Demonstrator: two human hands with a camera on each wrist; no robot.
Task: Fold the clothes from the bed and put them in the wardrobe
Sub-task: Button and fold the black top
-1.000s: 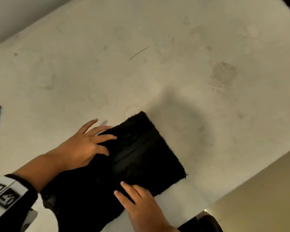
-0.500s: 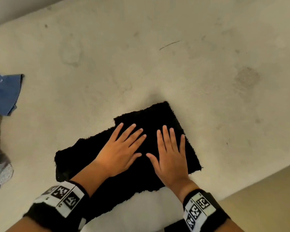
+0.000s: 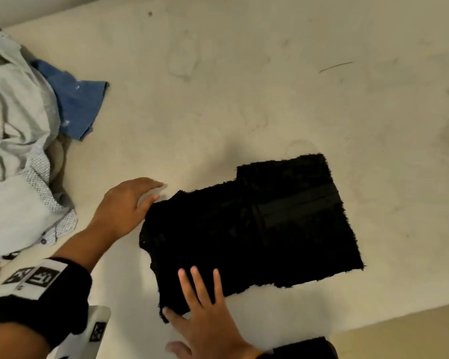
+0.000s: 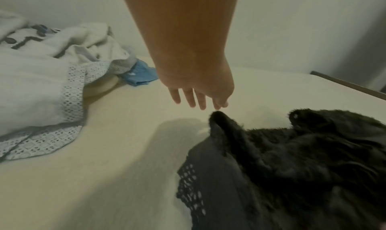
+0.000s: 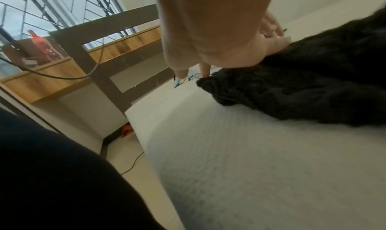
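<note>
A fuzzy black garment [image 3: 257, 229], folded rectangular, is pressed by the flat-fingered right hand [image 3: 205, 314]; the left hand [image 3: 125, 206], fingers spread, holds nothing. Its mesh underside is partly hidden.

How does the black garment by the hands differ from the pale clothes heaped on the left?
The black garment lies flat, folded into a rough rectangle; the pale clothes sit crumpled in a loose heap. The black garment is fuzzy and dark; the pale clothes are smooth, with an eyelet-patterned edge. The right hand rests on the black garment and the left hand is at its edge; neither touches the pale clothes. Both lie on the bed.
</note>
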